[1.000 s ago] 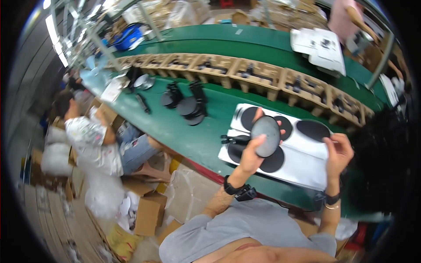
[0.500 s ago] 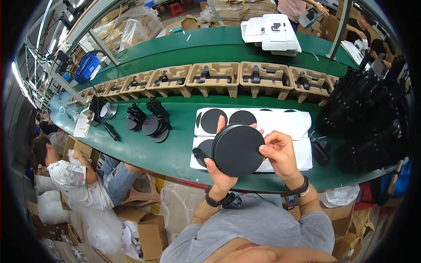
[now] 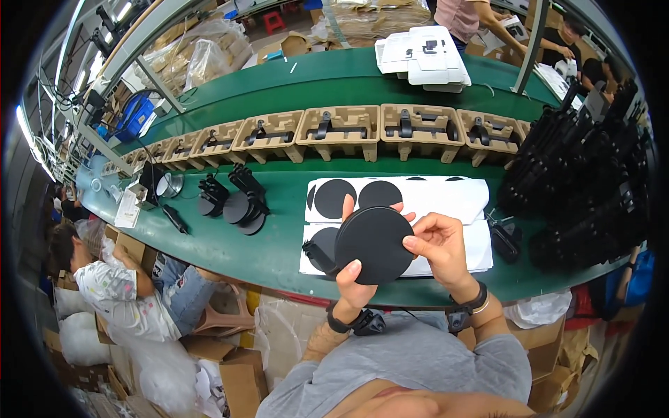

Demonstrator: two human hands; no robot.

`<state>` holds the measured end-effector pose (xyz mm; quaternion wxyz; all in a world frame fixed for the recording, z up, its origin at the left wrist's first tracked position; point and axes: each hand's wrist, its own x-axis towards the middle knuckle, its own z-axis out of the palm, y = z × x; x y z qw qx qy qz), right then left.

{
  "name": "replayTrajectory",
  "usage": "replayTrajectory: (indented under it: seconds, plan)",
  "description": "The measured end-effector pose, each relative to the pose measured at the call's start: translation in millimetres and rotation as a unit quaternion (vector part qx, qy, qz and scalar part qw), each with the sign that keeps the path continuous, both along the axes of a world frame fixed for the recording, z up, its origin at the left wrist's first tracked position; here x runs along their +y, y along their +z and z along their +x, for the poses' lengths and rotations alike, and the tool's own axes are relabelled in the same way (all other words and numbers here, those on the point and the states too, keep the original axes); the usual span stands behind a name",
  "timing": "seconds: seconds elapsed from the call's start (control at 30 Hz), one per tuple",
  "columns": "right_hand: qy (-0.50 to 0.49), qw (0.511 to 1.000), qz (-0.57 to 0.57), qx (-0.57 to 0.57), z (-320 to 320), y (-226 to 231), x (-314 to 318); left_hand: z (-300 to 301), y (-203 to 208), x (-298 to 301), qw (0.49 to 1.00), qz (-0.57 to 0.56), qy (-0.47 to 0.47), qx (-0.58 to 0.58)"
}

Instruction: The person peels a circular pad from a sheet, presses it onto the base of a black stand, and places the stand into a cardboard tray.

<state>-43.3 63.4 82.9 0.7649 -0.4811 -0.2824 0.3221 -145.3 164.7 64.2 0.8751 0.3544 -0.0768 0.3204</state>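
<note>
A flat, round, matte-black disc (image 3: 376, 245) sits between the fingers of the left hand (image 3: 357, 290) and the thumb of the right hand (image 3: 447, 255). Its broad face, smooth, plain and evenly dark, is turned up toward the wearer, clear of the table. Left fingertips show past its upper rim; the left thumb presses the lower-left edge. The right thumb tip touches the right edge, just below the bent right forefinger. A slim black jointed piece (image 3: 320, 257) juts out above the left thumb; its join to the disc is hidden.
</note>
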Motion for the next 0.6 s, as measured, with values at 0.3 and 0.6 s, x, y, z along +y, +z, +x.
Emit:
replayTrajectory:
  seconds: [0.3, 0.6]
  plan:
    - [-0.017, 0.997, -0.023, -0.070, -7.6, 11.2, 14.6, -14.0, 2.9, 9.6, 0.998, 0.041, 0.040, 0.001]
    - [-0.247, 0.796, -0.099, -0.544, -4.3, 22.9, 29.5, -28.6, 8.7, 28.3, 0.999, -0.025, 0.023, 0.005]
